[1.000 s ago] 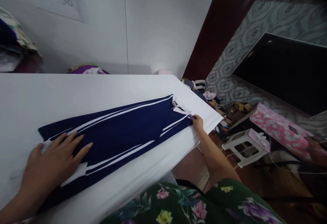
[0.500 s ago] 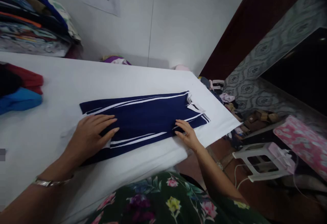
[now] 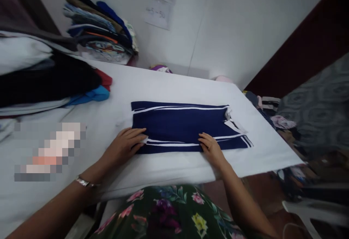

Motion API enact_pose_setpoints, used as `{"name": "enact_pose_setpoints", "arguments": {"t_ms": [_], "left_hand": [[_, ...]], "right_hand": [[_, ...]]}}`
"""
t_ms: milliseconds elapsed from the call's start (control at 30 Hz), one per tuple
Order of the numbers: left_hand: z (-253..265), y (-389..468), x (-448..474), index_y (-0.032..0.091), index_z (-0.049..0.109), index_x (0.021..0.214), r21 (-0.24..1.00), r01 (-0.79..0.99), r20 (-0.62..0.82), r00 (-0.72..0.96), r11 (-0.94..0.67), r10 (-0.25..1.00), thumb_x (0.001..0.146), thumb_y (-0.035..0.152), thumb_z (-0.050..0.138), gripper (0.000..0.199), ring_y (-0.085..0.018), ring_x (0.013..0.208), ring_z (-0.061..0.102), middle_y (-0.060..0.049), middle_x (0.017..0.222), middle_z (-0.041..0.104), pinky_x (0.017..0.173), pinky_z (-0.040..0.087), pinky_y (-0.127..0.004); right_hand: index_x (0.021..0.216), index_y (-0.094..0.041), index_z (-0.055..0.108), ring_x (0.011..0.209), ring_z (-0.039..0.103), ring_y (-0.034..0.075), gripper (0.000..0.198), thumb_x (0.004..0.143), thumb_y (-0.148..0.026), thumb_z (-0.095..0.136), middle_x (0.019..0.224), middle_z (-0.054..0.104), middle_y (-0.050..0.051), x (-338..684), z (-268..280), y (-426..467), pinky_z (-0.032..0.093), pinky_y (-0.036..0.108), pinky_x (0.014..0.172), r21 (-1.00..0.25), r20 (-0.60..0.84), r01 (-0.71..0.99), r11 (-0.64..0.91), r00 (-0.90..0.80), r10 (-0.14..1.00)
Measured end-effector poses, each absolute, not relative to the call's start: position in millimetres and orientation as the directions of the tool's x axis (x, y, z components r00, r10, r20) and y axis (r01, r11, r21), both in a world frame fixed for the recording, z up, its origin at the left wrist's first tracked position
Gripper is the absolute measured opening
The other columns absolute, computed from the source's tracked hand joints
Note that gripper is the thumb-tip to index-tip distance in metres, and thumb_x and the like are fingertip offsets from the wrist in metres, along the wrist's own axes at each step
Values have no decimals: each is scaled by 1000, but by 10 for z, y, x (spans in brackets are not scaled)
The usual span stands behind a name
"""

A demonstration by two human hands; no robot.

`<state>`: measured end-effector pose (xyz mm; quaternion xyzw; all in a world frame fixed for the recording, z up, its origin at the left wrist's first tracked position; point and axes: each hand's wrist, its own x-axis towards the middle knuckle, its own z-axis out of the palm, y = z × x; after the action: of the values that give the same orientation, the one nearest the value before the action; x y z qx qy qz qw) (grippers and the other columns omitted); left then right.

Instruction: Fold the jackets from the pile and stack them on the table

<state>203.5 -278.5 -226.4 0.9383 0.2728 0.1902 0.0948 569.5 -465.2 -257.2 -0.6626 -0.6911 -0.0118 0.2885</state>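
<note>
A navy blue shirt (image 3: 174, 124) with white stripes and a white collar lies folded into a long rectangle on the white-covered table (image 3: 174, 91). Its collar points right. At the near left corner, my left hand (image 3: 127, 144) rests with fingers stretched over the cloth, nothing gripped that I can see. Farther right along the near edge, my right hand (image 3: 212, 151) touches the shirt with its fingertips, the fingers slightly bent and apart. Both thumbs are partly hidden at the near edge.
A heap of dark, white, red and blue clothes (image 3: 73, 77) lies at the left. Behind it stands a stack of folded garments (image 3: 100, 28) against the wall. More clothes (image 3: 283, 120) lie beyond the table's right edge. A pixelated patch (image 3: 50, 151) covers something at the near left.
The view has turned left, showing more of the clothes heap. The shirt's near left part now lies straighter, level with the rest of the near edge. My left hand has drawn back toward the corner.
</note>
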Motion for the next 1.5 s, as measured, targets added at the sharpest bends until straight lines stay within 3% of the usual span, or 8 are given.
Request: {"name": "enact_pose_setpoints", "arguments": {"t_ms": [133, 233, 567, 867, 1033, 1200, 1367, 1500], "left_hand": [[-2208, -2919, 1830, 18, 66, 113, 359, 719, 355, 485, -595, 800, 90, 46, 44, 42, -26, 119, 56, -12, 127, 63, 102, 43, -41], [-2184, -3005, 1717, 15, 58, 123, 396, 869, 202, 233, -297, 951, 87, 50, 45, 52, -27, 114, 58, -13, 126, 62, 95, 47, -40], [-2031, -2827, 1763, 15, 51, 127, 395, 918, -186, 54, 24, 981, 82, 54, 48, 60, -29, 95, 66, -12, 106, 69, 72, 45, -34], [-2057, -2710, 1630, 20, 60, 108, 485, 875, -189, 116, -10, 975, 81, 40, 48, 35, -22, 80, 64, -4, 84, 69, 64, 41, -29], [-2014, -2553, 1613, 16, 61, 116, 464, 885, -150, 98, -18, 984, 81, 40, 47, 44, -25, 98, 65, -11, 109, 70, 79, 47, -33], [-1867, -2320, 1828, 6, 45, 139, 510, 860, -80, 71, -21, 994, 89, 59, 29, 75, -31, 124, 54, -21, 139, 53, 103, 41, -43], [-1838, -2247, 2335, 9, 44, 141, 291, 881, 204, 324, -374, 924, 88, 57, 35, 72, -31, 142, 30, -19, 153, 36, 113, 29, -48], [-1996, -2231, 2529, 15, 50, 137, 122, 856, 110, 492, -503, 864, 86, 52, 41, 64, -35, 140, 32, -18, 152, 39, 110, 26, -59]], "right_hand": [[125, -23, 61, 132, 47, 29, 34, 93, -25, 50, 134, 60, 10, 5588, -2523, -4767, 40, 56, 105, -316, 442, 941, 121, 33, 896], [134, -26, 53, 136, 42, 28, 40, 93, -30, 51, 141, 53, 9, 5457, -2525, -4798, 37, 54, 109, -293, 440, 937, 191, -45, 897], [132, -24, 55, 124, 55, 27, 43, 90, -20, 46, 134, 60, 8, 5300, -2708, -4554, 38, 49, 104, -124, 389, 965, 230, -166, 906], [121, -28, 63, 121, 59, 25, 34, 92, -21, 47, 126, 66, 6, 5371, -2860, -4565, 42, 47, 104, -161, 446, 949, 272, -176, 878], [130, -28, 57, 127, 54, 28, 39, 92, -37, 53, 135, 59, 8, 5372, -2672, -4569, 43, 54, 105, -302, 344, 920, 251, -140, 929], [135, -28, 53, 138, 41, 28, 42, 94, -39, 50, 145, 49, 10, 5205, -2257, -4238, 38, 55, 109, -412, 408, 877, 246, -64, 911], [141, -25, 47, 145, 24, 30, 51, 93, -39, 54, 155, 32, 12, 4962, -2123, -3789, 25, 58, 114, -373, 256, 917, 143, -46, 965], [142, -21, 47, 145, 24, 33, 55, 92, -43, 55, 154, 32, 17, 4869, -2217, -3726, 19, 60, 115, -366, 38, 924, 113, -106, 994]]}}
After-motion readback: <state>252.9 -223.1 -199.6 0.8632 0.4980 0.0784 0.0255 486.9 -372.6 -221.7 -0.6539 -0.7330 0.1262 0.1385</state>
